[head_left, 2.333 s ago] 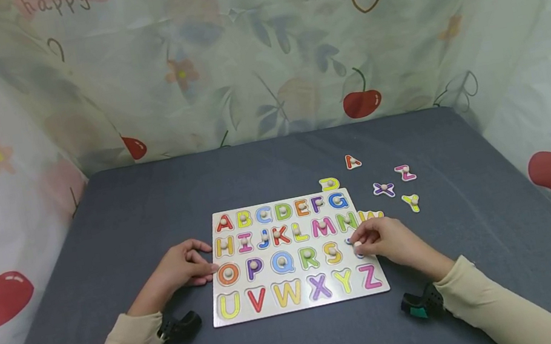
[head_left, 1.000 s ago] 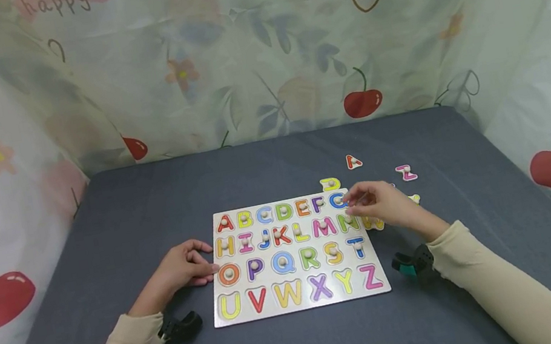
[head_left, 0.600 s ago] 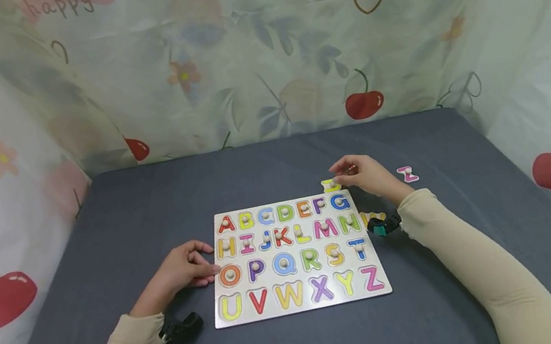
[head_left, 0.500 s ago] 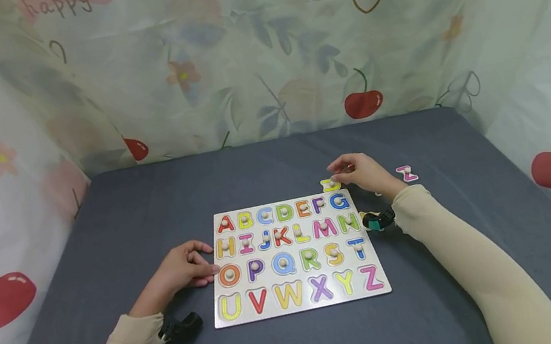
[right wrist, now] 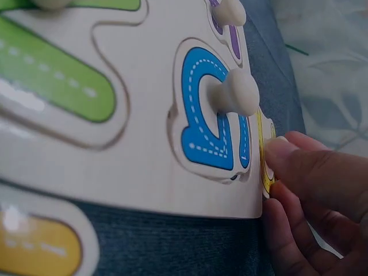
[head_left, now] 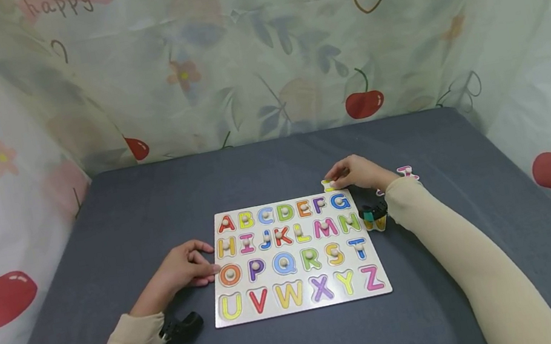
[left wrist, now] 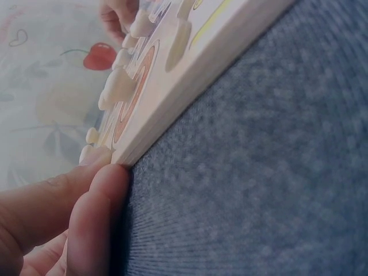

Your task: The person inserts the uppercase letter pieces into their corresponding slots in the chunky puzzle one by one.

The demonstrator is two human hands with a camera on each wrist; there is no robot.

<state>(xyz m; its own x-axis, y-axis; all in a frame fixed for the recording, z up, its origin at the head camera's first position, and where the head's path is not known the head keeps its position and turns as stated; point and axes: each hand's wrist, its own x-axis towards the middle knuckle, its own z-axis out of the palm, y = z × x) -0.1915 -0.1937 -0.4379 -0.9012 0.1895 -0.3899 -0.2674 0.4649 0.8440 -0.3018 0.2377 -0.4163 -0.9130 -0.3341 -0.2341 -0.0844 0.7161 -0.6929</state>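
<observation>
My left hand (head_left: 189, 265) pinches the left edge of a wooden alphabet puzzle board (head_left: 299, 306), thumb above and a finger against its side in the left wrist view. Beyond the board's top right corner, my right hand (head_left: 355, 173) pinches a yellow letter U piece (head_left: 328, 185) by its knob. In the right wrist view that U piece (right wrist: 267, 146) lies beside the board, past the blue G (right wrist: 198, 115), partly hidden by the fingers. Knobbed letters A to T sit in the upper rows; the bottom row, U to Z, shows recesses without knobs.
A loose yellow-orange W piece (head_left: 376, 224) lies at the board's right edge, partly under the wrist camera (head_left: 373, 213). A pink Z piece (head_left: 406, 172) lies farther right. Other loose letters are hidden by my right hand and forearm. Patterned curtains (head_left: 253, 46) surround the dark table (head_left: 174, 196).
My right hand has left the now seated blue T, moved up and away past the board's top right corner, and taken hold of the yellow U's knob. My left hand stays put.
</observation>
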